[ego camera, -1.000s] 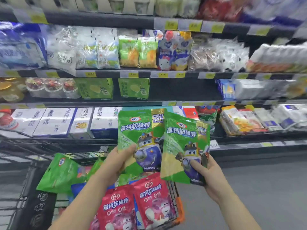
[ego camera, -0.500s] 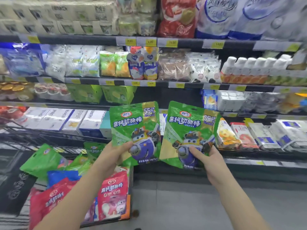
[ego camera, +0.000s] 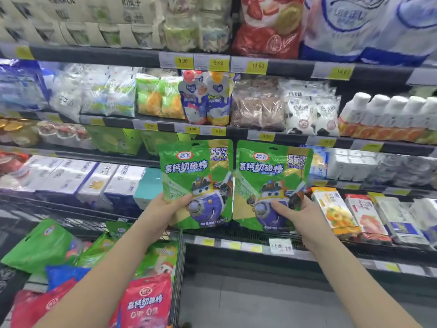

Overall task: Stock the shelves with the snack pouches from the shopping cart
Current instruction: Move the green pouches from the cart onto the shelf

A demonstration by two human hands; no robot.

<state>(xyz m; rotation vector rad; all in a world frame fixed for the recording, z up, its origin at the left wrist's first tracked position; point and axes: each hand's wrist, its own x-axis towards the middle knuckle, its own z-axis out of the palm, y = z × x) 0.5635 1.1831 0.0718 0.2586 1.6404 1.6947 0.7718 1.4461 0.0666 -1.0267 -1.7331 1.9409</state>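
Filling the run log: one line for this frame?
stage: carrying to shelf | left hand: holds left green pouch | right hand: holds right green pouch | cart: red pouch, others

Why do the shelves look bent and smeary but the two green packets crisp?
Head view: the wide lens bows the upper shelf rail; cartons top left are smeared, likely by head motion; the left green pouch and right green pouch, gripped by the left hand and right hand near centre, read clearly.
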